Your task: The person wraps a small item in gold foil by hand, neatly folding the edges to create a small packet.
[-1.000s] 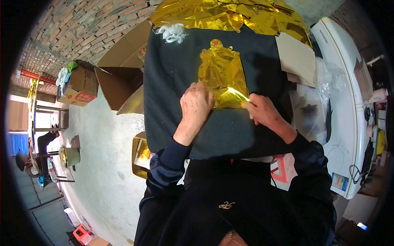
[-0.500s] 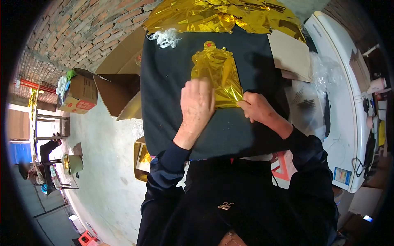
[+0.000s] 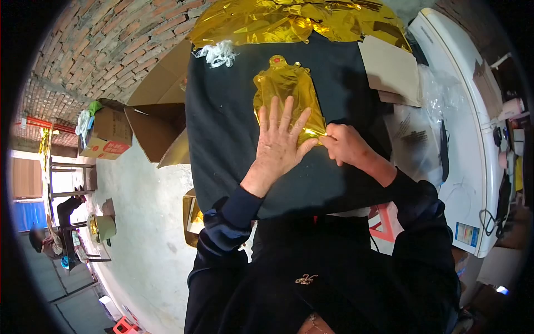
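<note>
A gold foil piece (image 3: 286, 83), with a small red mark at its far end, lies on the black cloth (image 3: 222, 111) in front of me. Flat across its near left part rests my left hand (image 3: 278, 142), the fingers spread. At the near right corner, my right hand (image 3: 347, 146) pinches the foil's edge between thumb and fingers. Part of the foil is hidden beneath my left hand.
More gold foil (image 3: 250, 25) covers the far end of the table. White strings (image 3: 218, 54) lie at its far left, and cardboard sheets (image 3: 389, 69) at the right. Open cardboard boxes (image 3: 158, 131) stand left; farther left a person (image 3: 50, 242) sits.
My left hand has opened from a curled position and now lies spread on the foil. The foil looks flatter. My right hand still holds the corner.
</note>
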Demonstrator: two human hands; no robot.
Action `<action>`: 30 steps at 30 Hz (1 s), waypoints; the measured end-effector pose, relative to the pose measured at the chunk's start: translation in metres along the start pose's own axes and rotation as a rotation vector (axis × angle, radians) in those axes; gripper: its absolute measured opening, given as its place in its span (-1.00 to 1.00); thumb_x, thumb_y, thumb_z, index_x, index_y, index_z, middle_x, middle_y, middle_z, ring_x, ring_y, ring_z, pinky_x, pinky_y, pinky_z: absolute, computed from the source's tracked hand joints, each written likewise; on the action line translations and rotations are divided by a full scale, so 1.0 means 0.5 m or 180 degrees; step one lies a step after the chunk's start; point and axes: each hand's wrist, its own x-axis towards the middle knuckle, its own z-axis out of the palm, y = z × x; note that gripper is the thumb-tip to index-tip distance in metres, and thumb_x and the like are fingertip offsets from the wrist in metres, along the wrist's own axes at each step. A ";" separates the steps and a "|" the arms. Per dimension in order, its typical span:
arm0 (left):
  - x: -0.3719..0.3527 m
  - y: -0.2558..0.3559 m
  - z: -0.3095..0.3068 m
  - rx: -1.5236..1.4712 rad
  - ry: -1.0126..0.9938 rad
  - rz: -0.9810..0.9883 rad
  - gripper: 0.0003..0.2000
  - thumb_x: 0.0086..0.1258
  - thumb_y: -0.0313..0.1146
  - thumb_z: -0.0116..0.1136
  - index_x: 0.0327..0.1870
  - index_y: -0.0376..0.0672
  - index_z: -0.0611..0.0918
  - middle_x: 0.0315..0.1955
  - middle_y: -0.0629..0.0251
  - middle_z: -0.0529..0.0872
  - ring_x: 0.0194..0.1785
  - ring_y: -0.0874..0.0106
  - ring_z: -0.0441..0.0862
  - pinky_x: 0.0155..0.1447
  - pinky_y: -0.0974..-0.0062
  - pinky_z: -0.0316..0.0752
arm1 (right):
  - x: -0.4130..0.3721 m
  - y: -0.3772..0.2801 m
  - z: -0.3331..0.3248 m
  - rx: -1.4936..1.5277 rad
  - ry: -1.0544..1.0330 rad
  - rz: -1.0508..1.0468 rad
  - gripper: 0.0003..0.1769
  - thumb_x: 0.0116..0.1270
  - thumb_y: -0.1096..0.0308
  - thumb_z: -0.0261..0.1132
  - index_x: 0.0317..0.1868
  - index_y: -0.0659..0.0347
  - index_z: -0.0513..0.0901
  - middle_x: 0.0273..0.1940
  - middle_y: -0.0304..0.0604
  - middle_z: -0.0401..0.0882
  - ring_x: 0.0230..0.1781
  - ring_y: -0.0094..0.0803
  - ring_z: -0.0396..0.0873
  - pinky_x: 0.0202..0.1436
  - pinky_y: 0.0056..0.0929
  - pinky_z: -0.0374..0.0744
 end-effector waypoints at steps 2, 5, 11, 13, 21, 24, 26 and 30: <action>0.000 0.000 0.000 -0.0047 0.0030 0.0004 -0.27 0.55 0.33 -0.01 0.61 0.12 0.43 0.65 -0.06 0.17 0.67 -0.26 0.04 0.64 -0.35 -0.05 | -0.003 -0.005 -0.005 0.0152 -0.0034 0.0101 -0.64 0.53 0.25 0.24 -0.39 0.35 0.55 -0.65 -0.08 0.63 -0.69 -0.28 0.70 -0.58 -0.33 0.64; 0.001 0.000 0.002 -0.0045 0.0043 -0.0010 -0.28 0.55 0.32 0.01 0.61 0.13 0.44 0.65 -0.06 0.15 0.66 -0.28 0.04 0.64 -0.37 -0.06 | -0.009 -0.008 -0.012 0.0396 -0.0012 0.0231 -0.66 0.55 0.27 0.23 -0.33 0.39 0.57 -0.60 -0.07 0.64 -0.70 -0.32 0.68 -0.59 -0.37 0.61; 0.001 0.003 -0.001 0.0043 -0.0031 -0.0025 -0.32 0.58 0.29 0.00 0.62 0.22 0.41 0.64 -0.06 0.20 0.67 -0.26 0.04 0.66 -0.33 -0.09 | -0.010 0.019 -0.016 0.0648 0.0565 -0.0010 -0.76 0.58 0.31 0.22 -0.12 0.36 0.65 -0.53 -0.12 0.66 -0.68 -0.45 0.63 -0.57 -0.46 0.56; 0.001 0.003 -0.001 0.0039 -0.0044 -0.0019 -0.33 0.58 0.28 0.01 0.62 0.23 0.41 0.64 -0.05 0.20 0.67 -0.26 0.03 0.66 -0.32 -0.10 | -0.009 0.020 -0.019 0.0691 0.0643 -0.0132 -0.79 0.58 0.33 0.22 -0.04 0.31 0.69 -0.53 -0.16 0.64 -0.67 -0.47 0.62 -0.55 -0.47 0.56; 0.004 0.004 -0.007 -0.0044 -0.0093 -0.0033 -0.30 0.54 0.26 0.10 0.61 0.13 0.43 0.64 -0.04 0.19 0.68 -0.28 -0.01 0.66 -0.36 -0.11 | 0.000 0.015 -0.034 0.0473 0.0593 -0.0130 -0.76 0.56 0.36 0.22 0.03 0.30 0.75 -0.48 -0.13 0.67 -0.60 -0.43 0.66 -0.47 -0.45 0.59; 0.005 0.007 -0.013 0.0018 -0.0158 -0.0068 -0.29 0.59 0.28 -0.02 0.65 0.13 0.37 0.65 -0.03 0.19 0.70 -0.21 0.00 0.68 -0.29 -0.14 | 0.007 0.039 -0.025 -0.0174 0.1083 -0.1101 -0.75 0.51 0.39 0.24 0.06 0.26 0.76 -0.43 -0.10 0.67 -0.48 -0.34 0.72 -0.40 -0.41 0.64; 0.006 0.006 -0.013 0.0017 -0.0197 -0.0078 -0.28 0.60 0.29 -0.03 0.66 0.10 0.35 0.66 -0.03 0.18 0.71 -0.19 -0.02 0.69 -0.28 -0.16 | 0.006 0.060 -0.020 -0.0873 0.1311 -0.1587 -0.73 0.48 0.41 0.26 0.10 0.24 0.76 -0.38 -0.09 0.64 -0.41 -0.28 0.74 -0.36 -0.37 0.67; 0.008 0.007 -0.014 -0.0017 -0.0251 -0.0123 -0.26 0.61 0.30 -0.05 0.67 0.05 0.33 0.67 -0.02 0.15 0.73 -0.14 -0.05 0.72 -0.24 -0.20 | -0.015 0.051 -0.031 -0.1740 0.1191 -0.1737 -0.65 0.42 0.41 0.27 0.17 0.20 0.74 -0.30 -0.10 0.51 -0.37 -0.22 0.71 -0.33 -0.33 0.71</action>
